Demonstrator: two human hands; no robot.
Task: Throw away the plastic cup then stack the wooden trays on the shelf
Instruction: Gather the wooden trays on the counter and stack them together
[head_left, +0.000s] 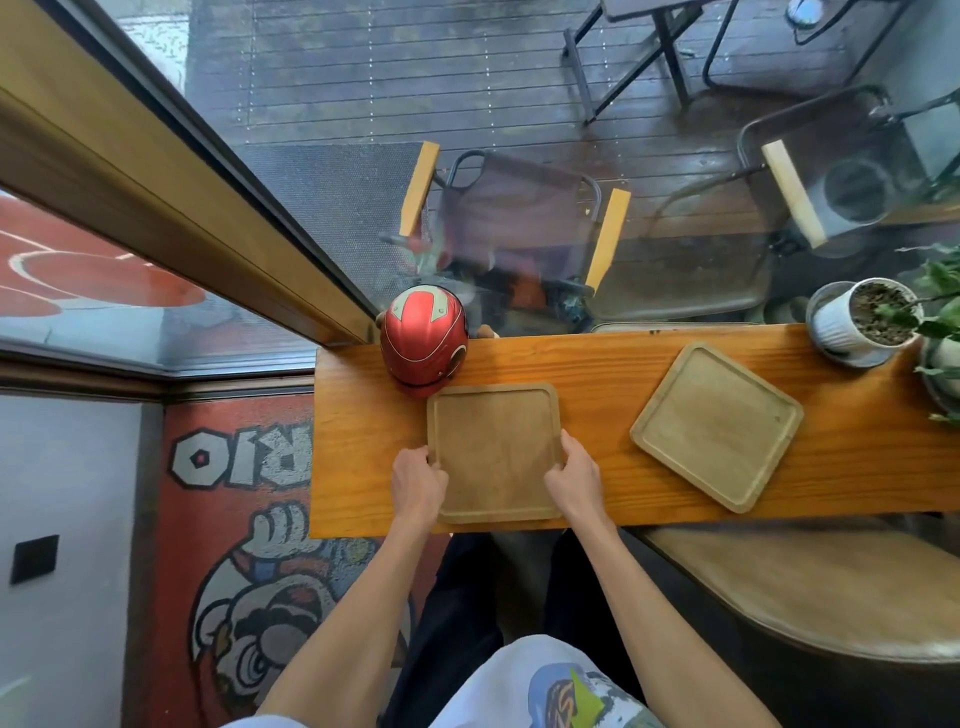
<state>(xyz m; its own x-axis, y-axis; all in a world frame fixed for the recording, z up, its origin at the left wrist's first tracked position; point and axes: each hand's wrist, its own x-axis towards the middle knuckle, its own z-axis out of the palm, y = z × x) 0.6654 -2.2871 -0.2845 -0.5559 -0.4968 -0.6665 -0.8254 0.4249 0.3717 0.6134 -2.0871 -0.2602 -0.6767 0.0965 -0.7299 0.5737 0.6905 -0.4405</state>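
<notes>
Two square wooden trays lie on a narrow wooden counter (597, 364) by the window. The near tray (496, 447) sits straight in front of me. My left hand (415, 486) grips its left edge and my right hand (574, 478) grips its right edge. The second tray (717, 423) lies farther right, turned at an angle, with nothing on it. No plastic cup is in view.
A red helmet (423, 340) stands just behind the near tray's left corner. A white potted plant (862, 319) and more leaves (943, 312) occupy the counter's right end. A round stool (831, 587) is below right. Glass lies behind the counter.
</notes>
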